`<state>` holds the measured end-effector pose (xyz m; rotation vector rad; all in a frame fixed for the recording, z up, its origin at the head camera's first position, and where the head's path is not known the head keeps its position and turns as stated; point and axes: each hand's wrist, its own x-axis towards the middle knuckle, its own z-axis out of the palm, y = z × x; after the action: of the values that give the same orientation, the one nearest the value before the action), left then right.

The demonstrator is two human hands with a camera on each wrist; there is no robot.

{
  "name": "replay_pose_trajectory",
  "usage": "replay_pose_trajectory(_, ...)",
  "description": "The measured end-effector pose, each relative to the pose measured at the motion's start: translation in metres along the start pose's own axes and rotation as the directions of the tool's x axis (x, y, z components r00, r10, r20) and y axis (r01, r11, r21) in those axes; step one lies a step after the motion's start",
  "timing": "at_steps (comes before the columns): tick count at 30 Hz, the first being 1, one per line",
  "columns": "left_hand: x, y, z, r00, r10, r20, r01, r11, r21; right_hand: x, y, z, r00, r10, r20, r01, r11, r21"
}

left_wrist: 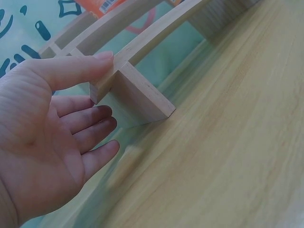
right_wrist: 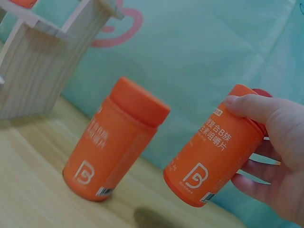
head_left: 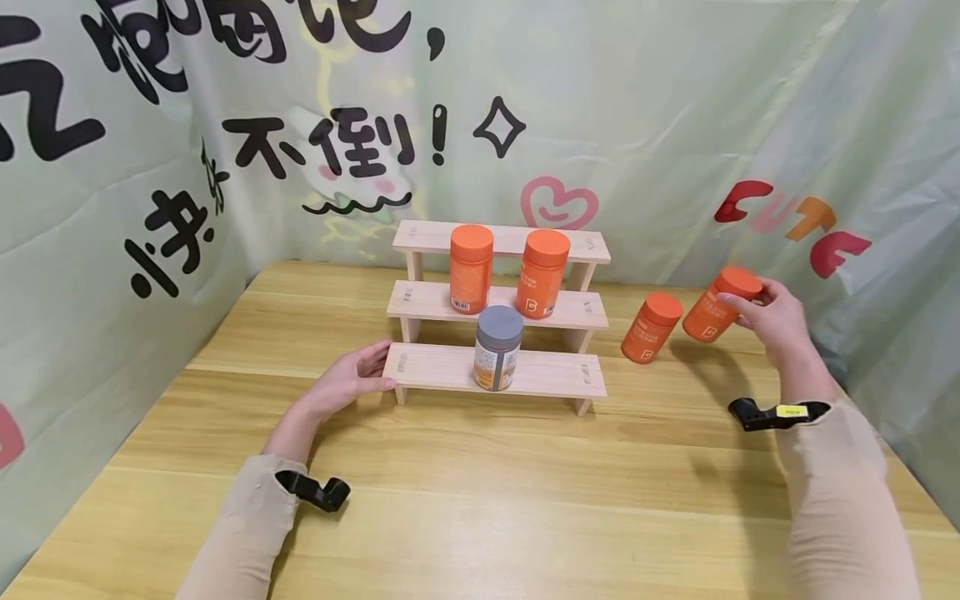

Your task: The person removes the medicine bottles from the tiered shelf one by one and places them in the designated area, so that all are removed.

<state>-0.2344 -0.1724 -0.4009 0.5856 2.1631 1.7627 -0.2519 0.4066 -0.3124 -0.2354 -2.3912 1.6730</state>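
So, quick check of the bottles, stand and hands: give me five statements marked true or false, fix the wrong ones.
1. The right hand holds an orange bottle above the table. True.
2. The gray-lidded bottle stands on the top shelf. False: the gray-lidded bottle is on the bottom shelf.
3. Two orange bottles stand on the middle shelf. True.
4. The left hand is gripping a bottle. False: the left hand holds the left end of the bottom shelf.
5. Another orange bottle stands on the table, right of the stand. True.
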Motion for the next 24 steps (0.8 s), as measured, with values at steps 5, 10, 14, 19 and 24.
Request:
replay_pose_trajectory(5, 0.0, 0.001, 0.0, 1.0, 0.004, -0.004, -0.004, 1.0, 0.006, 0.0, 0.01, 0.004, 1.0, -0.018, -0.008, 0.017, 0.999, -0.039)
replay_pose_trajectory(10, -0.001, 0.001, -0.001, 1.0, 0.008, -0.001, -0.008, 1.0, -0.005, -0.002, 0.019, 0.008, 1.0, -0.026, -0.011, 0.025, 0.998, -0.06)
replay_pose_trajectory(14, 0.0, 0.0, -0.001, 1.0, 0.008, -0.002, -0.008, 1.0, -0.01, -0.005, 0.029, 0.01, 0.999, -0.036, -0.019, 0.035, 0.999, -0.014)
replay_pose_trajectory(19, 0.0, -0.001, -0.001, 1.0, 0.009, 0.003, -0.009, 1.0, -0.001, -0.008, 0.037, 0.011, 0.999, -0.047, -0.021, 0.048, 0.998, 0.036)
replay_pose_trajectory(24, 0.0, -0.001, -0.001, 1.0, 0.018, 0.006, -0.018, 1.0, -0.006, -0.009, 0.04, 0.012, 0.999, -0.038, -0.024, 0.04, 0.996, 0.079)
